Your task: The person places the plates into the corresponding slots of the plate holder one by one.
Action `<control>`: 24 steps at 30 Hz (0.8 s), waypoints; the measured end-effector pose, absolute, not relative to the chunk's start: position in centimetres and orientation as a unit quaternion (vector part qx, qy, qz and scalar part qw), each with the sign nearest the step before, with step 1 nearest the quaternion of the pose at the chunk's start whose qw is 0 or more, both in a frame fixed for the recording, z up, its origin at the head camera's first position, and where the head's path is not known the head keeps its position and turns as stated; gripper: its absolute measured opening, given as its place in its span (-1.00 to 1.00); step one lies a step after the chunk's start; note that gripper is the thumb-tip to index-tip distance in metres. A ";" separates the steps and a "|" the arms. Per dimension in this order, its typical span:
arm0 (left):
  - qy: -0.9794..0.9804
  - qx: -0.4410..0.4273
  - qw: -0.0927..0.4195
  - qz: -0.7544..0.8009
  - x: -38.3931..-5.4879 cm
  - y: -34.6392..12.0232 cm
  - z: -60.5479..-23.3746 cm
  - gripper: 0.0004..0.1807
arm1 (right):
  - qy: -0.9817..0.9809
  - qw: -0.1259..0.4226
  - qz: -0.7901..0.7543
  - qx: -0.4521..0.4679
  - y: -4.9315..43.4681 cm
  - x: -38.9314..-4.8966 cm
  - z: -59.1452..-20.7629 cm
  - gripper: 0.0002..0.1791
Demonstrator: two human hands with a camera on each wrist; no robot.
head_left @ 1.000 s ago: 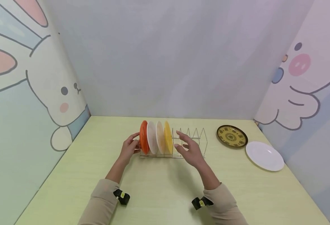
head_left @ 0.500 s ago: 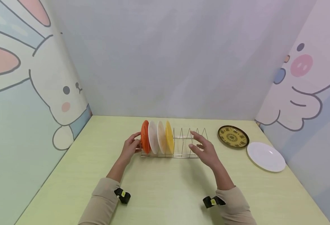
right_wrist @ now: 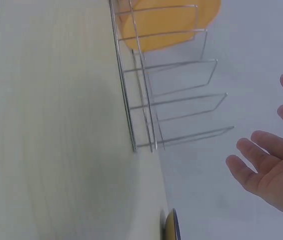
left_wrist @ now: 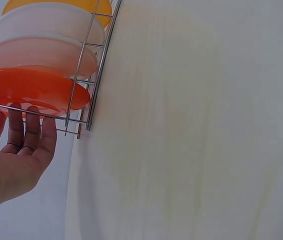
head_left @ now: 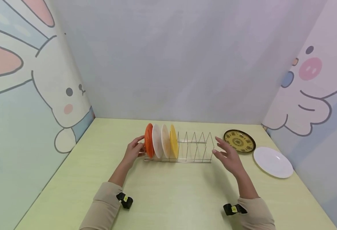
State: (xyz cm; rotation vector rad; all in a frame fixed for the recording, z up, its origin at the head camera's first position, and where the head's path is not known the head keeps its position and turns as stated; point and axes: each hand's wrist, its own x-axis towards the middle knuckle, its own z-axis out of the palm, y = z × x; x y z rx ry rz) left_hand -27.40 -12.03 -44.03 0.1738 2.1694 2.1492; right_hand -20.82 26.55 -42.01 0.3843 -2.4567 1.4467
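Observation:
A wire dish rack (head_left: 194, 160) stands on the table, holding an orange plate (head_left: 148, 140), two whitish plates and a yellow plate (head_left: 174, 142) upright in its left half. At its left end my left hand (head_left: 132, 151) grips the end wire. In the left wrist view, the fingers (left_wrist: 31, 130) of that hand curl at the wire right beside the orange plate (left_wrist: 26, 87), thumb at the frame's edge. My right hand (head_left: 228, 158) hovers by the rack's right end, fingers loosely spread and holding nothing. The right wrist view shows its fingers (right_wrist: 259, 155) apart from the wires.
Right of the rack lie a dark-rimmed patterned gold plate (head_left: 239, 141) and a white oval plate (head_left: 273, 162), flat on the pale table (head_left: 168, 195). A grey back wall (head_left: 168, 64) and cartoon-printed side walls bound the table.
My right hand has moved right, from beside the yellow plate past the rack's bare slots to its right end. My left hand stays at the rack's left end.

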 end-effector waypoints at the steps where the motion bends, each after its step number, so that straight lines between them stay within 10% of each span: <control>1: 0.710 0.056 0.041 0.701 -27.4 -12.0 -44.0 -0.52 | -0.848 0.131 0.498 0.125 27.2 -20.9 -42.4 -0.38; 24: 0.698 0.053 0.040 0.713 -29.1 -12.5 -46.4 -0.53 | -0.906 0.159 0.391 0.035 37.9 -18.7 -44.5 -0.35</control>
